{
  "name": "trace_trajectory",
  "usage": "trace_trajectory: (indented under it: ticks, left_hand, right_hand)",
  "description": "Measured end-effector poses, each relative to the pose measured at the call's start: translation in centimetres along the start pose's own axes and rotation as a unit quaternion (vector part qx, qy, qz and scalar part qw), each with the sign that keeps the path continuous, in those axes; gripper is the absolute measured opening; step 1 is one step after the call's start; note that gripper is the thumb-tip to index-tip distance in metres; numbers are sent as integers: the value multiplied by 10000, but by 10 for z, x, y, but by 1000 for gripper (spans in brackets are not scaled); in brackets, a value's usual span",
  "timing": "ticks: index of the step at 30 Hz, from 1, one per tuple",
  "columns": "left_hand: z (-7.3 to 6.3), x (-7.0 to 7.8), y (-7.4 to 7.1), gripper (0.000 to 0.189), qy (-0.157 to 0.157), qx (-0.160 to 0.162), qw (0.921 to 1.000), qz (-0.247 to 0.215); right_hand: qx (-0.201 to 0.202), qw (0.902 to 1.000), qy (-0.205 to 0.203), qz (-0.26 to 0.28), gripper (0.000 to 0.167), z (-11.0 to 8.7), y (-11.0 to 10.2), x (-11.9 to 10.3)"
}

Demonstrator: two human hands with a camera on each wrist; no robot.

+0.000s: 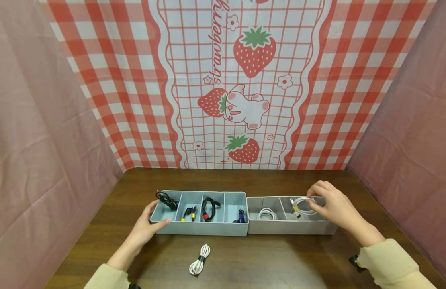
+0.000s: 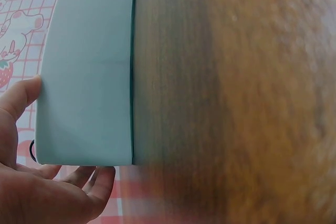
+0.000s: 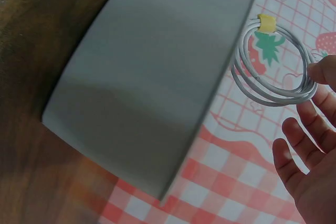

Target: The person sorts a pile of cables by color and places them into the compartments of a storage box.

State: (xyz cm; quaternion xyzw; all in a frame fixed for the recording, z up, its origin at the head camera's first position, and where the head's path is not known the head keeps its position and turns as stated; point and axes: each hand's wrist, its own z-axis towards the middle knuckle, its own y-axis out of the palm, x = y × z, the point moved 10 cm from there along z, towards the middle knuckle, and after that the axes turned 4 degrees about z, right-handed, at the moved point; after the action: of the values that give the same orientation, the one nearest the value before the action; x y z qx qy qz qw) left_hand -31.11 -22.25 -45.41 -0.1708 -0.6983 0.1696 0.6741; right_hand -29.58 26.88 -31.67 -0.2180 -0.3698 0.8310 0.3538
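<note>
My right hand (image 1: 333, 204) pinches a coiled white cable (image 1: 305, 206) between thumb and fingertips, over the right end of a grey divided box (image 1: 291, 228). A yellow tie (image 3: 267, 23) wraps the coil in the right wrist view; the other fingers are spread. My left hand (image 1: 145, 224) grips the left end of a light blue divided box (image 1: 205, 228), thumb on its front rim and fingers against the end wall, as the left wrist view of the blue box (image 2: 89, 77) also shows. The two boxes stand end to end.
Black cables (image 1: 168, 200) lie in the blue box's left compartment; its others hold short cables with yellow ties, a black cable (image 1: 209, 209) and a purple-tied bundle (image 1: 241, 216). Another white coil (image 1: 266, 214) sits in the grey box. A tied white cable (image 1: 199, 260) lies on the table in front.
</note>
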Motion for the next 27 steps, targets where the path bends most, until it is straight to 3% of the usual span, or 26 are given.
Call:
trace_trajectory:
  ticks: [17,27]
  left_hand:
    - [1,1,0,79,5,43,10000,8]
    - [1,1,0,80,5,52,10000,0]
  right_hand:
    - [-374,9987,312,-123,27,-9,37,19]
    - [-553,9976,366,-192,24,-7,47,23]
